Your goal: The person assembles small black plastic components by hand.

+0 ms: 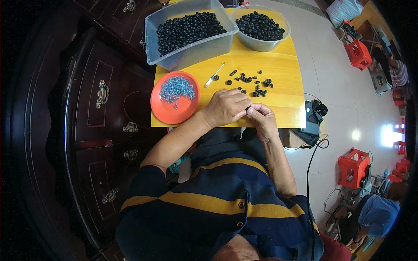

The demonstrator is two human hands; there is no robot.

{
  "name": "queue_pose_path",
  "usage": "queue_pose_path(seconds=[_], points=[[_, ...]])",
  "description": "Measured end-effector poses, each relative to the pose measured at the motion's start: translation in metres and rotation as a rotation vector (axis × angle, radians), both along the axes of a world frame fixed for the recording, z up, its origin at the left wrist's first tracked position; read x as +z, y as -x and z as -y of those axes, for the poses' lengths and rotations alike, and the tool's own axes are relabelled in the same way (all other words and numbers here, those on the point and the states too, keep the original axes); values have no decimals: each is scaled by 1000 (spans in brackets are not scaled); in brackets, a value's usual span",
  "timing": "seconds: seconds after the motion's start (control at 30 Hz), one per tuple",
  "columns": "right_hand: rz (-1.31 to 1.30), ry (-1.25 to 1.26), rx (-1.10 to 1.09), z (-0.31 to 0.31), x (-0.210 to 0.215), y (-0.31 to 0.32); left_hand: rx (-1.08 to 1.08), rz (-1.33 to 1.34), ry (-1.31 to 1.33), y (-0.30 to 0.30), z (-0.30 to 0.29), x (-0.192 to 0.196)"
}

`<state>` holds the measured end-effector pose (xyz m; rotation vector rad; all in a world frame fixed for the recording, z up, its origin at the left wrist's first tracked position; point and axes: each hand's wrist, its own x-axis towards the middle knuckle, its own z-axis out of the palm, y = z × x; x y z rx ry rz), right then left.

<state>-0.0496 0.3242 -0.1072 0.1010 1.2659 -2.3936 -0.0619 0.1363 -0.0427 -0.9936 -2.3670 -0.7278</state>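
Note:
My left hand and my right hand meet over the front edge of the yellow table. Between their fingertips is a small black part, mostly covered, so its exact shape is hidden. Both hands are closed in a pinch around it. Just beyond them, several loose black ring-shaped and cylindrical parts lie scattered on the tabletop. A slim tool with a pale handle, like a small screwdriver, rests beyond my left hand. To the left sits an orange-red plate with a heap of tiny silvery-blue metal pieces.
At the table's far side stand a clear rectangular bin and a round clear tub, both holding black parts. Dark wooden drawers flank the left. Red stools, a black cable and other people at work are on the right.

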Motion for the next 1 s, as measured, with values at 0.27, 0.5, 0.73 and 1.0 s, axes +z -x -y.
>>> queue_pose_path(seconds=[0.27, 0.5, 0.73, 1.0], points=[[3, -43, 2, -2, 3, -2, -36, -61, -5, 0, 0, -2], [-40, -108, -16, 3, 13, -5, -5, -12, 7, -2, 1, -3], [-37, -65, -4, 0, 8, -3, 41, 102, -85, -1, 1, -4], [-57, 19, 21, -1, 7, 1, 54, 137, -156, -1, 0, -2]])
